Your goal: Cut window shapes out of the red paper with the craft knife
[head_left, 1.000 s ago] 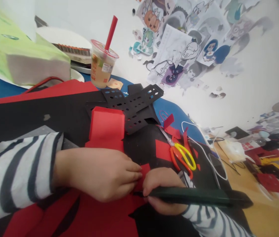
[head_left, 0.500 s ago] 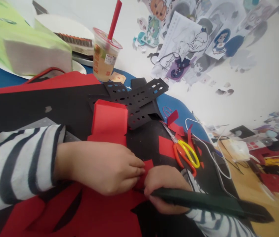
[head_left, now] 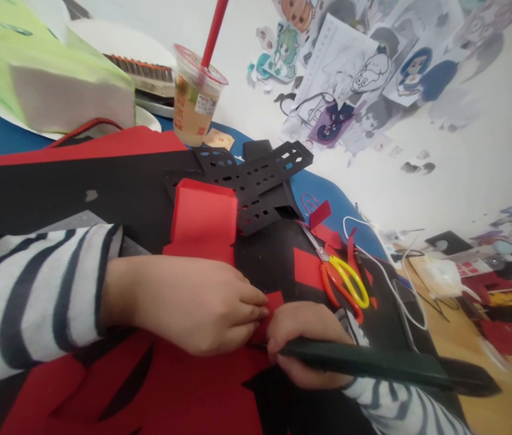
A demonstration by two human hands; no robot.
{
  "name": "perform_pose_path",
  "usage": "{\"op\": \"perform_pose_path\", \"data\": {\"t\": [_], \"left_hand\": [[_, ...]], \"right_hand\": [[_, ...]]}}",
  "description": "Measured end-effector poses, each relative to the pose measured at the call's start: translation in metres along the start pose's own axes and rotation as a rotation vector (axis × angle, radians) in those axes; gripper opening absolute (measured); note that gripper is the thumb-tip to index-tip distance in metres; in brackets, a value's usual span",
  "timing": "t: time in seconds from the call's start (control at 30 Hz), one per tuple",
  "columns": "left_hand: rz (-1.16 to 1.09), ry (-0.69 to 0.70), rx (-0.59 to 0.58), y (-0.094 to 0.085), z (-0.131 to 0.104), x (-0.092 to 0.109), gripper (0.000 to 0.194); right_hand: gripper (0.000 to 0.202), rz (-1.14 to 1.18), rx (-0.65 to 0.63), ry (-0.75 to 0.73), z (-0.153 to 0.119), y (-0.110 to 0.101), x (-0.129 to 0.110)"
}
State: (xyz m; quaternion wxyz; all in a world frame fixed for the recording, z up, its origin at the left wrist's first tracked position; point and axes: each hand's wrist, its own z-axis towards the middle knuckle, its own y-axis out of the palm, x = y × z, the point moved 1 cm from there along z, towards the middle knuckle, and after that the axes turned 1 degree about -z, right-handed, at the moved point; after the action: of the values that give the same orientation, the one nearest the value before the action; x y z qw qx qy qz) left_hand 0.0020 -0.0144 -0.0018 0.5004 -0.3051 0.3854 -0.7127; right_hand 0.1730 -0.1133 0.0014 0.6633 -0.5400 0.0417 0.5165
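My left hand [head_left: 205, 305] lies over red paper [head_left: 275, 302], its fingers bent together and pressing the paper down. Close beside it, my right hand [head_left: 307, 341] is closed around a long dark green craft knife [head_left: 373, 362]. The knife's thin tip points left, under the left fingertips, and touches down at the red paper; the exact contact is hidden. Below the hands spreads a larger red sheet [head_left: 201, 393] with dark cut-out shapes. A folded red paper piece [head_left: 205, 211] stands just beyond the left hand.
Scissors [head_left: 344, 281] with orange and yellow handles lie right of the hands among red scraps [head_left: 307, 266]. Behind are perforated black card strips [head_left: 265, 175] and a drink cup [head_left: 196, 99] with a red straw. A white cable [head_left: 387, 275] runs along the right.
The whole view has shifted slightly. Both hands keep nearly the same place and hold, with the knife tip still at the red paper.
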Motion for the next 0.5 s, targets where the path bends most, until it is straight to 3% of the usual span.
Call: {"op": "perform_pose_path", "data": {"t": [0.07,0.3,0.5], "left_hand": [[-0.032,0.112,-0.038,-0.0002,0.0011,0.0007,0.029],[-0.196,-0.005,-0.01,0.0013,-0.0003,0.0,0.03],[-0.115,0.062,-0.023,0.0021,-0.0003,0.0002,0.028]], "right_hand": [[0.013,-0.009,-0.003,-0.01,0.0001,0.0008,-0.0003],[0.011,0.041,0.04,0.026,-0.0004,0.002,-0.0014],[0.014,0.024,0.028,-0.004,0.0001,0.0009,-0.0015]]}}
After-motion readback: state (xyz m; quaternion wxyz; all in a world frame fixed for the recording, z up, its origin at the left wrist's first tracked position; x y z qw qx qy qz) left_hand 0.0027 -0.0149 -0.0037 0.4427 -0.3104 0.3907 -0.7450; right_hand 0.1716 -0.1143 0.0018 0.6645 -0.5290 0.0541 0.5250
